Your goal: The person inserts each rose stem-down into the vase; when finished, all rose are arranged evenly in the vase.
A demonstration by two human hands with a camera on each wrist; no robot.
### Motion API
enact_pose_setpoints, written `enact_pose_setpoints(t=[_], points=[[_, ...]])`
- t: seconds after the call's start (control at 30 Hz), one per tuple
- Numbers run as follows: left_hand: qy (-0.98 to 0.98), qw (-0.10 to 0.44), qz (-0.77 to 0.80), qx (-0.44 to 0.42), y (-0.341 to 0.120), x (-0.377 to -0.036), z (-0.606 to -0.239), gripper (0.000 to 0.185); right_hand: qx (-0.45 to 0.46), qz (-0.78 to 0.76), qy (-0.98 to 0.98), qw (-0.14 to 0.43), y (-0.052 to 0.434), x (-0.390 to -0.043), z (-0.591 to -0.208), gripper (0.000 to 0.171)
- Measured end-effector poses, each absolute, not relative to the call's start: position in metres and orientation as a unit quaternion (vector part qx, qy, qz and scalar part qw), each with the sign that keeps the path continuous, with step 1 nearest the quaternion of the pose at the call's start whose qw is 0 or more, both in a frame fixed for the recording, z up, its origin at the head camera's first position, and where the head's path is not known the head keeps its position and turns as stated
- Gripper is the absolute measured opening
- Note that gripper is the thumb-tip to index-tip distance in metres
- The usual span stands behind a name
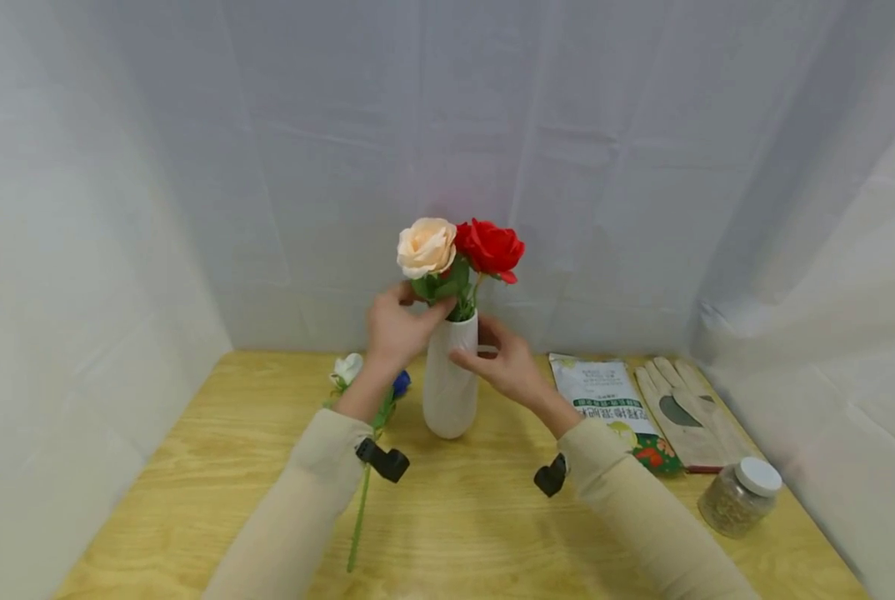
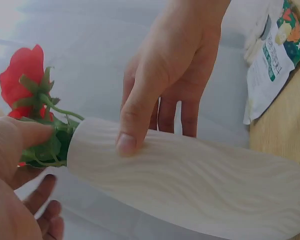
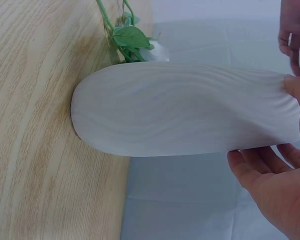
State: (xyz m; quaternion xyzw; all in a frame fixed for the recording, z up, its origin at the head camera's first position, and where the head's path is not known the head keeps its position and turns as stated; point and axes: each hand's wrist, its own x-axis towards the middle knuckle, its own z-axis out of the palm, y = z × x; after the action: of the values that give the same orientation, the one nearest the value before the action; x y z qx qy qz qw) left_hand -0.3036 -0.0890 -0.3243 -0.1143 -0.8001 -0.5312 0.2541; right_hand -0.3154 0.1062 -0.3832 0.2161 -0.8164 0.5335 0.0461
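A tall white vase (image 1: 450, 387) with a wavy surface stands upright on the table. Out of its mouth rise a peach rose (image 1: 426, 248) and red roses (image 1: 494, 247) on green stems. My left hand (image 1: 398, 331) is at the rim, its thumb pressed on the green leaves (image 2: 45, 145) under the blooms and its index finger behind them; its other fingers hang free below. With thumb in front and fingers behind, my right hand (image 1: 512, 367) grips the upper part of the vase, as the right wrist view also shows.
Left of the vase lie a white rose (image 1: 347, 367) and a blue rose (image 1: 401, 383), their stems partly under my left forearm. At the right are a printed packet (image 1: 601, 387), pale work gloves (image 1: 687, 412) and a white-lidded jar (image 1: 740, 497). Pale sheeting surrounds the table.
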Motion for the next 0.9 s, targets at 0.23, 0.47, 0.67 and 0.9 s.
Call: enact_pose_setpoints(t=[0.23, 0.47, 0.67, 0.9], points=[[-0.753, 0.359, -0.533, -0.14, -0.086, -0.309, -0.325, 0.03, 0.216, 0.534, -0.816, 0.049, 0.105, -0.316, -0.384, 0.064], [-0.752, 0.402, -0.495, -0.165, -0.087, -0.315, -0.331, 0.032, 0.211, 0.532, -0.819, 0.05, 0.103, -0.316, -0.385, 0.064], [-0.758, 0.382, -0.496, -0.182, -0.088, -0.321, -0.34, 0.024, 0.212, 0.532, -0.818, 0.06, 0.101, -0.315, -0.384, 0.066], [-0.757, 0.33, -0.542, -0.153, -0.087, -0.322, -0.353, 0.025, 0.216, 0.533, -0.816, 0.061, 0.099, -0.315, -0.385, 0.065]])
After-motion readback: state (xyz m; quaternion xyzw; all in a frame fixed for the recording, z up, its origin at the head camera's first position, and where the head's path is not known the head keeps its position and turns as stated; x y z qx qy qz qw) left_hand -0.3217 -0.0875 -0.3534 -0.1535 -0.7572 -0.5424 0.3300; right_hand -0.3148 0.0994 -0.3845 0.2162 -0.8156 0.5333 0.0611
